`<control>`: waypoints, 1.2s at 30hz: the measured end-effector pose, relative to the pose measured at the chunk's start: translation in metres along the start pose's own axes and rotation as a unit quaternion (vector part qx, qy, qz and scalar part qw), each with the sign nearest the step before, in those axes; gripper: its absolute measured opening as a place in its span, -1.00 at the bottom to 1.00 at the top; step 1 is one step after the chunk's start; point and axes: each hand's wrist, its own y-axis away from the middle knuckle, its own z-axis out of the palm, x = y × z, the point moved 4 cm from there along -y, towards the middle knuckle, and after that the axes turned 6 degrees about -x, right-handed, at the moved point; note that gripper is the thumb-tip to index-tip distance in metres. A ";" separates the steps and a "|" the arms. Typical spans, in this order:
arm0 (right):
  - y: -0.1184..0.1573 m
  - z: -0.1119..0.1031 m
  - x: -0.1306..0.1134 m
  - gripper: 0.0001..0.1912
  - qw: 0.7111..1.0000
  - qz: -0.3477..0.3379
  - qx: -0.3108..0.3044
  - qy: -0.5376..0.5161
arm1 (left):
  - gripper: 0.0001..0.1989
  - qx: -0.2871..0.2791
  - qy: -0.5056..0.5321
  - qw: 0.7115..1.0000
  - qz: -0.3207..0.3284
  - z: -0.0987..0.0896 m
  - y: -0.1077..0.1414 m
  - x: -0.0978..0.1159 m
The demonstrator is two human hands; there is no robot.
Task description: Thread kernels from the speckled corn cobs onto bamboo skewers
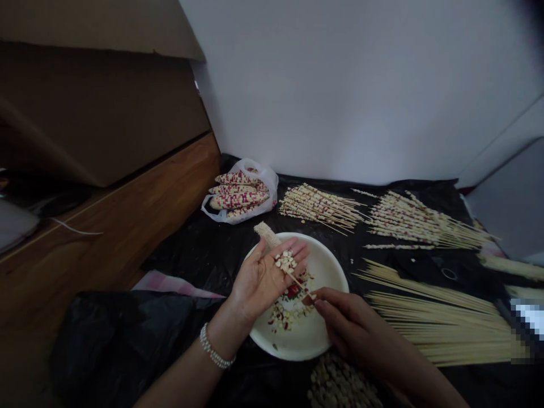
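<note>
My left hand (267,277) lies palm up over a white bowl (335,272), fingers stretched out, with a small heap of pale corn kernels (285,260) on it. Between the fingertips of my right hand (340,314) is a thin wooden skewer (297,281), its far end reaching the heap. A pale kernel or two seem to sit on the skewer near my right fingers. Loose yellow and dark red kernels (283,317) lie in the bowl below, around a small red thing (293,291). A bare corncob (267,232) sticks out behind my left fingers, partly hidden.
Speckled corn cobs (240,199) fill a white plastic bag at the back. Two piles of kernel-threaded skewers (318,205) (408,218) lie right of it. Bare skewers (442,326) spread at the right. Black plastic sheeting (182,249) covers the surface; a dark heap (340,382) sits in front.
</note>
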 end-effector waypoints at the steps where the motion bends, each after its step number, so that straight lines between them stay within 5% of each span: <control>1: 0.000 -0.002 0.001 -0.64 1.000 0.008 0.013 0.000 | -0.39 -0.002 0.000 1.000 -0.005 0.000 0.000 -0.001; 10: 0.000 -0.007 0.000 -0.64 0.999 0.017 0.040 -0.032 | -0.52 0.021 -0.014 0.999 -0.020 -0.003 -0.001 -0.005; 24: -0.002 -0.002 0.001 -0.65 0.999 0.001 0.032 -0.027 | -0.71 0.073 -0.165 0.982 0.053 -0.005 0.005 -0.007; 36: -0.004 0.001 0.007 -0.66 0.999 -0.022 0.039 -0.019 | -0.74 0.057 -0.191 0.976 0.086 -0.007 0.005 -0.008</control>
